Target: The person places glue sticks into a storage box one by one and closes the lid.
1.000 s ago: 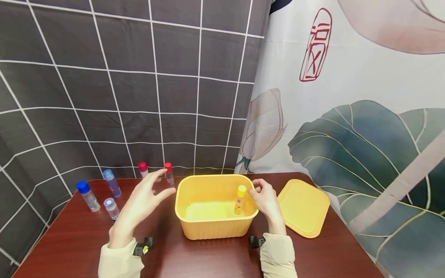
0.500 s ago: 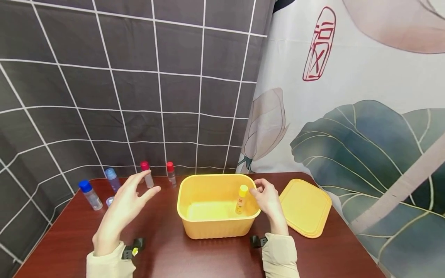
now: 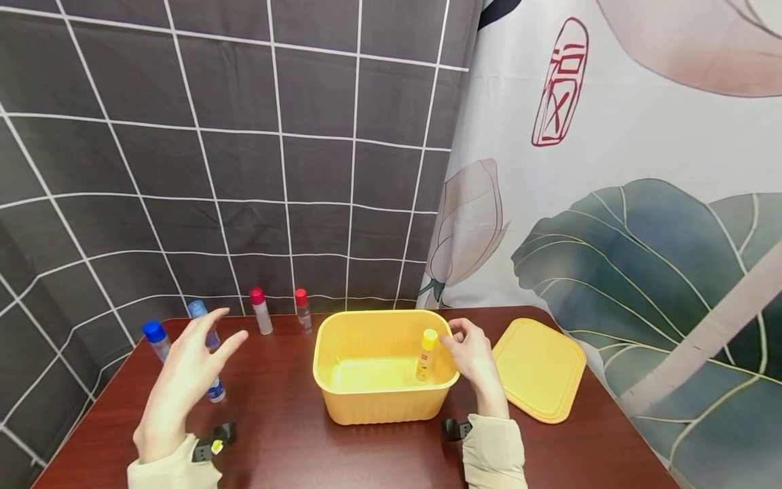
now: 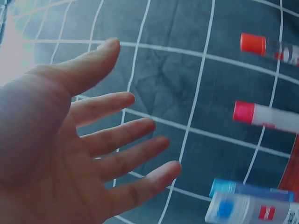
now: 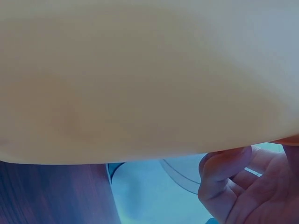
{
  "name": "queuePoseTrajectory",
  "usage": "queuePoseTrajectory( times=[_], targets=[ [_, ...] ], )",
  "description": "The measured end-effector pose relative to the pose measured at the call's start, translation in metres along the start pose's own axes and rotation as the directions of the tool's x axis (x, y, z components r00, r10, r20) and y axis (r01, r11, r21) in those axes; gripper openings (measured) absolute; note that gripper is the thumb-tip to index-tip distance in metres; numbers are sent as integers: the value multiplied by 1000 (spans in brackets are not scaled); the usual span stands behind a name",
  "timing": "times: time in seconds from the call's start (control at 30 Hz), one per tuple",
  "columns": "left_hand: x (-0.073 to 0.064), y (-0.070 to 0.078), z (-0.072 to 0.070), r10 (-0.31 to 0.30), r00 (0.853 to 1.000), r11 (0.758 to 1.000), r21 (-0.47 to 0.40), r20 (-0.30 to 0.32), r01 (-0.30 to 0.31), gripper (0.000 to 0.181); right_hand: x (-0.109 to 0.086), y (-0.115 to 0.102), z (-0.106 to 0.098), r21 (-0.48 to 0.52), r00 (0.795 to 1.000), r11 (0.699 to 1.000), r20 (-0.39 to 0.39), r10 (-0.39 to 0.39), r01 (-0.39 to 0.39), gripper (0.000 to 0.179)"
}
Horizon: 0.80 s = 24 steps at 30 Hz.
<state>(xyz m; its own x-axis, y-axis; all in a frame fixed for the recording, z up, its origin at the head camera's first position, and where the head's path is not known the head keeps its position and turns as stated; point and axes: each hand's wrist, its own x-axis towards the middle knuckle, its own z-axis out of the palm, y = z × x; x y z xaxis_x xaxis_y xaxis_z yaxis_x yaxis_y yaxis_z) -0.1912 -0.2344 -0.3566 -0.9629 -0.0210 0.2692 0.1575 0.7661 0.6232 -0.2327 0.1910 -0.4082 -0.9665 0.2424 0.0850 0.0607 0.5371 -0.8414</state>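
Note:
My left hand (image 3: 183, 377) hovers at the left of the table with thumb and fingers spread, holding nothing. Around it stand several tubes that look like glue sticks: a dark-blue-capped one (image 3: 155, 334), a light-blue-capped one (image 3: 198, 311), and a third tube (image 3: 216, 391) mostly hidden behind the hand. The left wrist view shows the palm (image 4: 51, 172) apart from a clear tube (image 4: 257, 211). My right hand (image 3: 472, 354) pinches the right rim of a yellow plastic bin (image 3: 385, 407). Inside the bin, at its right end, a yellow-capped glue stick (image 3: 425, 356) stands upright.
Two red-capped tubes, one whitish (image 3: 263, 318) and one clear (image 3: 304, 316), stand near the table's back edge. A yellow lid (image 3: 539, 370) lies flat right of the bin. Behind the dark red table (image 3: 342, 455) hangs a grey gridded curtain (image 3: 318, 170).
My left hand has moved left and nearer, away from the bin and the red-capped tubes, toward the blue-capped ones. The right hand stays at the bin's rim.

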Motion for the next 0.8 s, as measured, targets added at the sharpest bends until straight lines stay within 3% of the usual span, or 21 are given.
queuePoseTrajectory(
  times=[0.43, 0.8],
  targets=[
    [-3, -27, -8, -97, 995, 993, 60, 1, 97, 70, -2, -2, -1, 16, 1000, 1000, 6, 7, -7, 25],
    [1, -41, -12, -217, 968, 973, 109, 124, 204, 78, -2, -3, -1, 8, 1000, 1000, 6, 18, -18, 25]
  ],
)
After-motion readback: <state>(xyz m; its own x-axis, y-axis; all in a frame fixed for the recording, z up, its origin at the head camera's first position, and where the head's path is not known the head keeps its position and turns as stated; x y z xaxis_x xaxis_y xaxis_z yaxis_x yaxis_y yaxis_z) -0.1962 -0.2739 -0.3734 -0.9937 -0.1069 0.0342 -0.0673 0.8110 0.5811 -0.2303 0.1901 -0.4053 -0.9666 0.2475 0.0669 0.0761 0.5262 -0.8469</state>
